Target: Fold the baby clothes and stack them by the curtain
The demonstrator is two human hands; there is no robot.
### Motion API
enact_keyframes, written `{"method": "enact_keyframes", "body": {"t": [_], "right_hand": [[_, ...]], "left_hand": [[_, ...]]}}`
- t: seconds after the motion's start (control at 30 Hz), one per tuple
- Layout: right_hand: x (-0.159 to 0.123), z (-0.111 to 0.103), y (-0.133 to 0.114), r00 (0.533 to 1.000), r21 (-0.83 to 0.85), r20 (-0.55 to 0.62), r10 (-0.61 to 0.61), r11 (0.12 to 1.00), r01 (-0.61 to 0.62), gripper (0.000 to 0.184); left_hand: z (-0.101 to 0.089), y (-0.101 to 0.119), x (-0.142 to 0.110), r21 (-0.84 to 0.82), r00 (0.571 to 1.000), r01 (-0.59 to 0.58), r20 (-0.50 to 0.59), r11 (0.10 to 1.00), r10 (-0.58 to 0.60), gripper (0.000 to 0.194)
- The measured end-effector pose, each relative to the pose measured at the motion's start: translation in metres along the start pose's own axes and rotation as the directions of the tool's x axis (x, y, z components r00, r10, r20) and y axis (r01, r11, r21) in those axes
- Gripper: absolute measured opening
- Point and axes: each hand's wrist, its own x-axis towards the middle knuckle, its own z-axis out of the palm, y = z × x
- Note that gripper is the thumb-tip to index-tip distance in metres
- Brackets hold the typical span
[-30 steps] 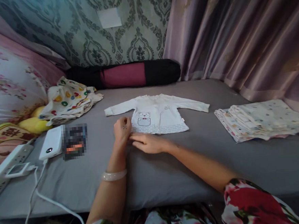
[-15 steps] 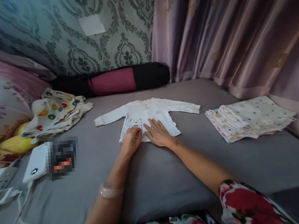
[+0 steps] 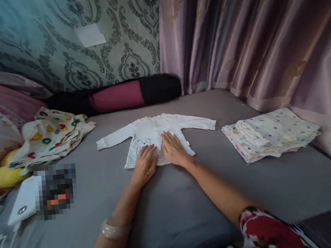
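Note:
A small white long-sleeved baby shirt (image 3: 156,130) lies spread out on the grey bed sheet (image 3: 170,199), its sleeves stretched to both sides and its collar away from me. A bear drawing shows on its front, partly covered by my fingers. My left hand (image 3: 145,163) rests open on the lower left of the shirt, palm down over the hem. Flat on the shirt's right half lies my right hand (image 3: 174,148), fingers stretched towards the collar. Neither hand grips the cloth.
Folded printed cloths (image 3: 273,131) are stacked on the right. To the left lie a crumpled patterned garment (image 3: 53,133), a yellow cushion-like thing (image 3: 5,176) and a white power bank (image 3: 26,198) with a cable, beside a blurred-out patch. A black and maroon bolster (image 3: 118,96) lines the wall.
My left hand has gone from curled fingers at the hem to lying flat and open. My right hand stays flat on the shirt. The view has shifted slightly.

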Motion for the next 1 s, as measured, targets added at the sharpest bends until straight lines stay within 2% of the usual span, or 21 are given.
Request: {"method": "enact_keyframes", "body": {"t": [0.1,0.23,0.37,0.73,0.87,1.0], "right_hand": [[0.001,-0.001,0.011,0.995,-0.106,-0.079,0.060,0.992,-0.069,0.057],[-0.001,0.006,0.018,0.991,-0.152,-0.036,0.130,0.979,-0.134,0.061],[0.000,0.009,0.017,0.987,-0.161,0.010,0.160,0.975,-0.156,0.063],[0.000,-0.001,0.014,0.983,-0.152,0.087,0.162,0.977,-0.148,0.065],[0.003,-0.010,0.026,0.980,-0.129,0.153,0.129,0.986,-0.109,0.063],[0.008,-0.023,0.049,0.970,-0.039,0.238,0.038,0.999,-0.029,0.057]], "left_hand": [[0.003,0.004,-0.002,0.055,0.992,0.006,0.123,0.998,-0.013,0.043],[0.005,0.008,-0.003,0.107,0.974,0.016,0.222,0.994,-0.040,0.047],[0.007,0.007,-0.002,0.119,0.972,0.022,0.228,0.993,-0.049,0.047],[0.007,0.008,-0.002,0.122,0.976,0.021,0.211,0.992,-0.047,0.046],[0.002,0.008,0.002,0.114,0.976,0.012,0.215,0.993,-0.036,0.043],[-0.005,0.008,0.017,0.108,0.965,-0.010,0.263,0.994,-0.019,0.038]]}}
